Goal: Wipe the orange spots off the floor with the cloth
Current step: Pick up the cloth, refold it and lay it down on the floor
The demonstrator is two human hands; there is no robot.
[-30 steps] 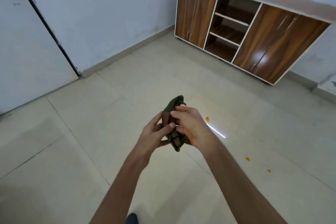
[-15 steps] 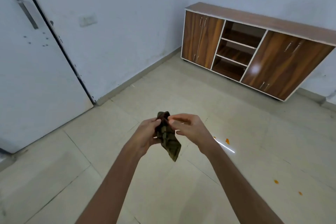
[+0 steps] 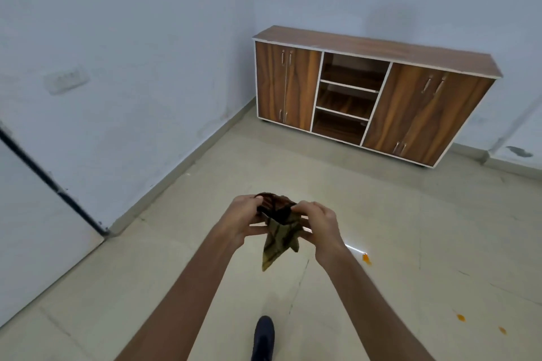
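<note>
Holding the cloth, wiping not yet begun

Bunching at centre frame, the cloth (image 3: 278, 231) hangs between my two hands, well above the floor (image 3: 410, 214). My left hand (image 3: 245, 218) and right hand (image 3: 318, 221) both have their fingers closed on its top edge. I judge nothing is wiped: three orange spots (image 3: 365, 258) remain at right and lower right. A wooden cabinet (image 3: 372, 94) stands beyond.

Both bare forearms extended forward, converging mid-air. Left hand (image 3: 245, 215) and right hand (image 3: 318, 224) level, close together, knuckles up, fingers curled in a pinch grip on the cloth (image 3: 278, 228), which hangs between them. One dark shoe (image 3: 263, 337) below.
</note>
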